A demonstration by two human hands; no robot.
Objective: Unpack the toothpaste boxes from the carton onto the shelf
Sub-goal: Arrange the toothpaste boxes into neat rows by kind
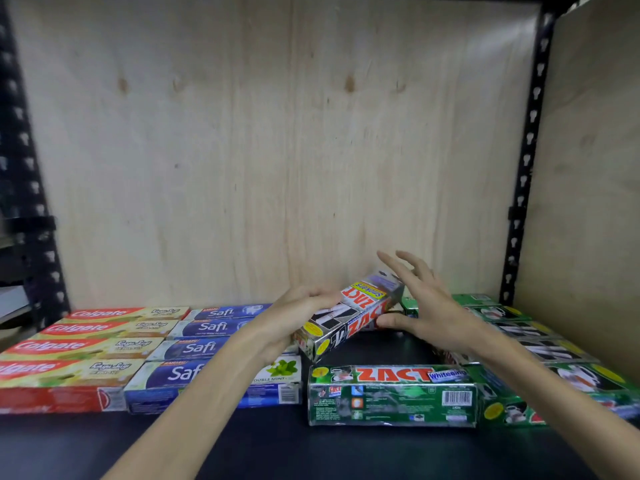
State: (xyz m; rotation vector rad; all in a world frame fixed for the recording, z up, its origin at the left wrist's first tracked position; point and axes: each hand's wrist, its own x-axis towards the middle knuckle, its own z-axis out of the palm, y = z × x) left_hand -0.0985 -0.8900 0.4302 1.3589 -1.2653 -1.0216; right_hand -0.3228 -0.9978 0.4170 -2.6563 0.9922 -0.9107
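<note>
A silver and black ZACT toothpaste box [349, 317] lies slanted on the dark shelf [311, 448], its far end raised toward the back wall. My left hand [298, 317] rests on its near left end with fingers curved over the box. My right hand [426, 306] has its thumb against the box's right side and its fingers spread straight above it. A green ZACT Whitening box [391, 393] lies flat in front of them. The carton is out of view.
Red Colgate boxes [69, 362] fill the left of the shelf, with blue Safi boxes [194, 348] beside them. More ZACT boxes [540, 344] are lined up on the right. A plywood back wall [277, 150] and black slotted uprights [526, 161] frame the bay.
</note>
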